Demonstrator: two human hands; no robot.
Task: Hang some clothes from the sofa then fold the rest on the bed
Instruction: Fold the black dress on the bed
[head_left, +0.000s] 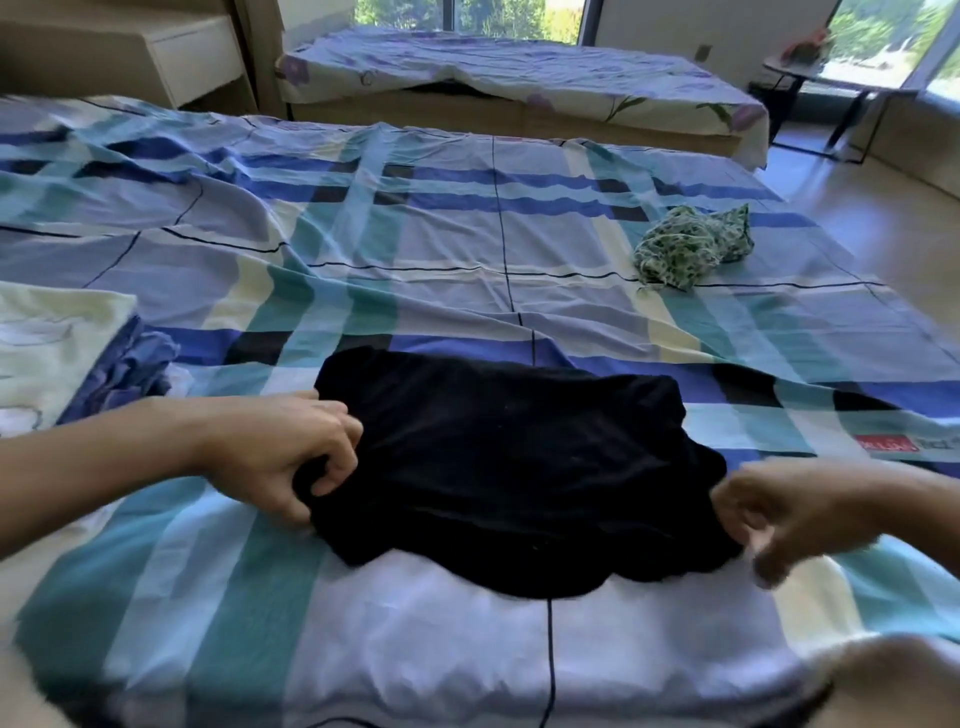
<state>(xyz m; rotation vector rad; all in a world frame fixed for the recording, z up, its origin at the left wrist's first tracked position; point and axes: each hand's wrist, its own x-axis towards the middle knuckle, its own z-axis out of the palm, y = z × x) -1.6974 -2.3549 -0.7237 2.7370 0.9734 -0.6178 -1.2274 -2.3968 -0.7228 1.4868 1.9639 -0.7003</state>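
Observation:
A black garment (514, 467) lies spread on the bed (415, 249), which has a blue, teal and white checked sheet. My left hand (291, 457) grips the garment's left edge with curled fingers. At its right edge, my right hand (769, 514) pinches the fabric; this hand is blurred. A crumpled green-and-white patterned garment (693, 247) sits farther back on the right side of the bed. Some blue clothing (130, 369) lies bunched at the left beside a pale yellow cloth (47, 343).
Behind the bed stands a low sofa (519, 83) covered with a floral sheet, under windows. A small dark side table (831, 88) is at the far right on the bare floor. A white cabinet (171, 57) is at the far left.

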